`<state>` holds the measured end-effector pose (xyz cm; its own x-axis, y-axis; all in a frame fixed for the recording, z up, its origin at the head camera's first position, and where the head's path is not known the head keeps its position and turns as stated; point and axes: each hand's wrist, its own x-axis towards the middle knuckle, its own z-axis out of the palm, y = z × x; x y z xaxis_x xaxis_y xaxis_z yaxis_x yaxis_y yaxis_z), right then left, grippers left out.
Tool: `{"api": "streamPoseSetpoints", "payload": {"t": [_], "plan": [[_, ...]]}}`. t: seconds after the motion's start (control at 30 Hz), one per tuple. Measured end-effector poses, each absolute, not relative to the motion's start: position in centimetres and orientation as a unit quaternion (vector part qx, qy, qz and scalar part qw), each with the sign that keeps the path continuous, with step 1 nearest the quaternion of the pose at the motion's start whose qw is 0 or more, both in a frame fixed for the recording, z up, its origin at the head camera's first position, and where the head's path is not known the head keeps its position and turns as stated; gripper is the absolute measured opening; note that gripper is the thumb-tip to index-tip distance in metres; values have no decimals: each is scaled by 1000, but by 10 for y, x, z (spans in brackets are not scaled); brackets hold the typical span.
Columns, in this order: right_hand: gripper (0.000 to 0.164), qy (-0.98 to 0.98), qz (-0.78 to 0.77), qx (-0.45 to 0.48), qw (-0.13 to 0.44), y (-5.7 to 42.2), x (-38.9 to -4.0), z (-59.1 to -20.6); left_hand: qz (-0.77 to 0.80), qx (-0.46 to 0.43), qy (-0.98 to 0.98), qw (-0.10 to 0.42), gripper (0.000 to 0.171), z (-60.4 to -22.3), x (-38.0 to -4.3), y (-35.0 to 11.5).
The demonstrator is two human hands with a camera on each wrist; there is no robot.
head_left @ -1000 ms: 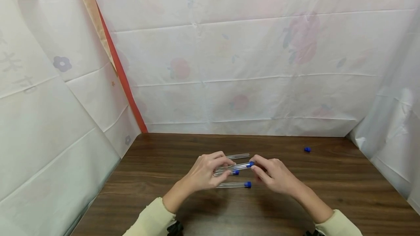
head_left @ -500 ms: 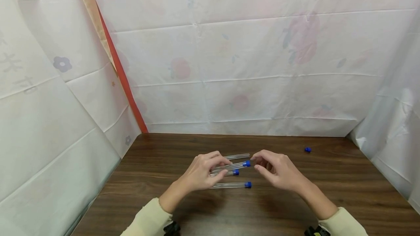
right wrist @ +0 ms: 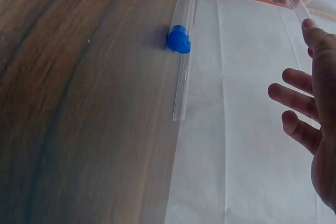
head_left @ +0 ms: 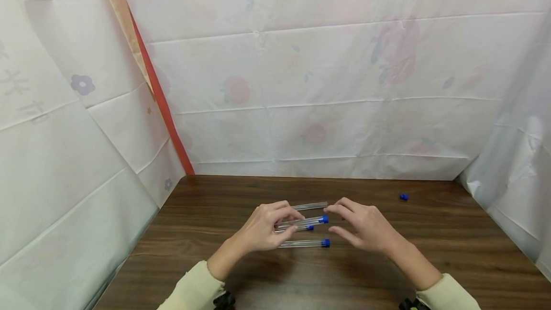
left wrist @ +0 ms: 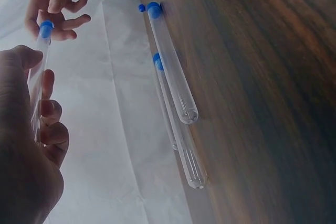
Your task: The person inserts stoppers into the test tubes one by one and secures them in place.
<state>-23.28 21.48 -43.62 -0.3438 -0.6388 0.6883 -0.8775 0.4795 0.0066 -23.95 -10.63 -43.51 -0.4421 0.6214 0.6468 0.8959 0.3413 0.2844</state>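
Note:
My left hand (head_left: 263, 227) pinches a clear test tube (left wrist: 35, 85) between thumb and fingers, its blue cap (head_left: 324, 219) pointing right. My right hand (head_left: 366, 226) is just right of that cap, thumb and fingers spread with nothing between them. Under the held tube lie two more blue-capped test tubes, a nearer one (head_left: 303, 243) and a middle one (head_left: 308, 227), both partly covered by the left hand in the head view. Farther back lies an uncapped tube (head_left: 313, 205), its left part hidden behind the left hand.
A loose blue cap (head_left: 403, 197) lies toward the back right of the brown wooden table (head_left: 206, 204). White printed sheeting (head_left: 280, 85) hangs behind the table and along both sides, with a red strip (head_left: 159, 94) at the back left corner.
The right hand has let go of the held tube's cap and its fingers have spread apart. The left hand keeps the tube, whose capped end has shifted slightly left and down.

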Motion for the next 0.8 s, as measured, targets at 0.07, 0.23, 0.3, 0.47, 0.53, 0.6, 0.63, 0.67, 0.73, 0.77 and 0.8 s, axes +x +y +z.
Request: {"api": "streamPoseSetpoints", "payload": {"t": [0.07,0.23,0.3,0.47,0.53,0.6,0.63,0.67,0.73,0.77,0.8], "plan": [[45,-796,176,478,327,214,-233,-437,-314,-481,-790,214,20,-435,-239,-106],[41,-780,152,491,357,210,-233,-438,-313,-492,-785,211,21,-434,-238,-105],[38,-769,146,499,371,209,-233,-437,-312,-497,-781,212,22,-433,-237,-105],[37,-746,123,516,403,208,-235,-437,-315,-500,-779,206,21,-433,-236,-104],[38,-742,110,518,410,208,-236,-437,-319,-501,-779,202,20,-433,-235,-103],[38,-739,100,520,417,208,-236,-438,-325,-502,-777,196,20,-433,-234,-103],[38,-738,97,520,419,208,-236,-438,-327,-503,-776,194,20,-433,-234,-103],[38,-736,96,521,421,208,-237,-438,-329,-503,-775,193,19,-433,-234,-103],[38,-733,97,523,425,207,-237,-438,-333,-504,-774,192,19,-433,-234,-102],[38,-732,98,523,427,207,-237,-438,-335,-504,-773,192,19,-433,-234,-102],[38,-732,99,521,427,206,-237,-438,-336,-503,-772,193,19,-433,-233,-101]]}}
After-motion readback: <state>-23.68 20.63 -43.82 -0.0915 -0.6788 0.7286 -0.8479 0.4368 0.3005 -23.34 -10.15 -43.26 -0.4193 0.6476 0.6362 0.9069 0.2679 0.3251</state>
